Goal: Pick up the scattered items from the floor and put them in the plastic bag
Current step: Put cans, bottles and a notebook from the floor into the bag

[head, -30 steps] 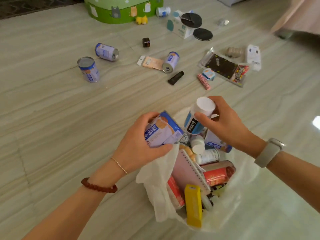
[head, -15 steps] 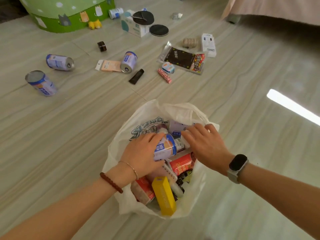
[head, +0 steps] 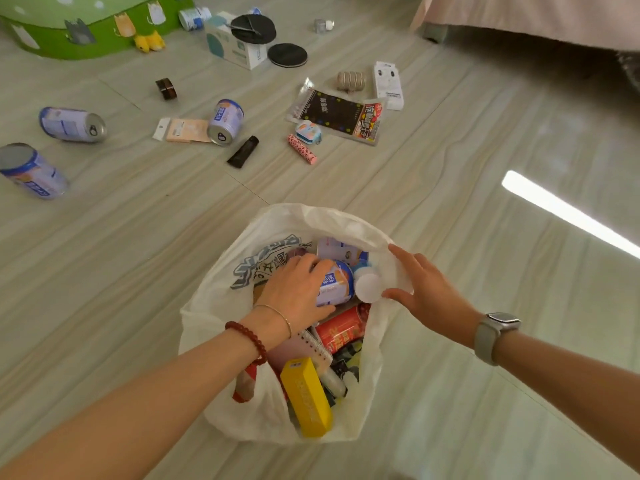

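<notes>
The floor under me is pale striped tile. My white plastic bag sits on it right in front of me. Further out lie 3 blue-and-white cans: 1 at far left, 1 on its side behind it, and 1 touching a beige card packet. Near that can lies a black tube, then a pink spotted stick beside a black snack packet. A small dark jar sits apart, and a green box stands at the back.
</notes>
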`<state>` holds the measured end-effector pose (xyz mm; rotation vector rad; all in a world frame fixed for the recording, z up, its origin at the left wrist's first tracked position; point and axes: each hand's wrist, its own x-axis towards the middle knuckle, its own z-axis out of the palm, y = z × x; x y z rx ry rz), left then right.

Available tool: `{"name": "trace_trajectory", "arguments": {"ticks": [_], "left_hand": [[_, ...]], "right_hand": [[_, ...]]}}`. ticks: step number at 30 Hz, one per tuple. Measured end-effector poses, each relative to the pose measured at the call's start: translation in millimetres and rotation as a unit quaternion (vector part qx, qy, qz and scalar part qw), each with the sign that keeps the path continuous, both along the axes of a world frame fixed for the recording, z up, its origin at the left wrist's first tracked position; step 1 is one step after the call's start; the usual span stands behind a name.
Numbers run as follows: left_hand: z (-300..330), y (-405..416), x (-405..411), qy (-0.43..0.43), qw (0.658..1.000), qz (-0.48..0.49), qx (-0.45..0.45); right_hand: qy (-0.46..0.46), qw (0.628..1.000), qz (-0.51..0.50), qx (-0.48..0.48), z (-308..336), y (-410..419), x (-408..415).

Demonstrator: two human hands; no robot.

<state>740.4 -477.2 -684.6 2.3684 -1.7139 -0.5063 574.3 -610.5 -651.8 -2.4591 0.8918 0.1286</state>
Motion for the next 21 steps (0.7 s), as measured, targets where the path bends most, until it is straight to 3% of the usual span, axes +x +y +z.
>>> {"name": "trace_trajectory", "arguments": {"ticks": [4,11,14,16,18,21], "left_hand": [[-7,-12,-5,-0.056,0.998,-0.024,0.012],[-6,-21,-11,-0.115,0.993,0.037,0.001],[-5,-19,-7,-0.113,0.993,0.015,0.009],[-8,-13,-7,-0.158,0.987,-0.036,-0.008],[-13,-10,-2,-0.215,0.976,-0.022,-0.016],[-16,-13,16,-0.161,0.986,0.033,0.009]], "right_hand": [[-0.08,0.994,-0.07,0.033,9,-13,6],[-0.218,0.969,-0.108,-0.05,28,-10,21],[-0.278,0.953,-0.104,-0.06,32,-3,34],[-0.299,0.947,-0.106,-0.054,34,0,41],[-0.31,0.943,-0.115,-0.049,35,3,46],[-0.313,0.941,-0.122,-0.041,37,7,58]]}}
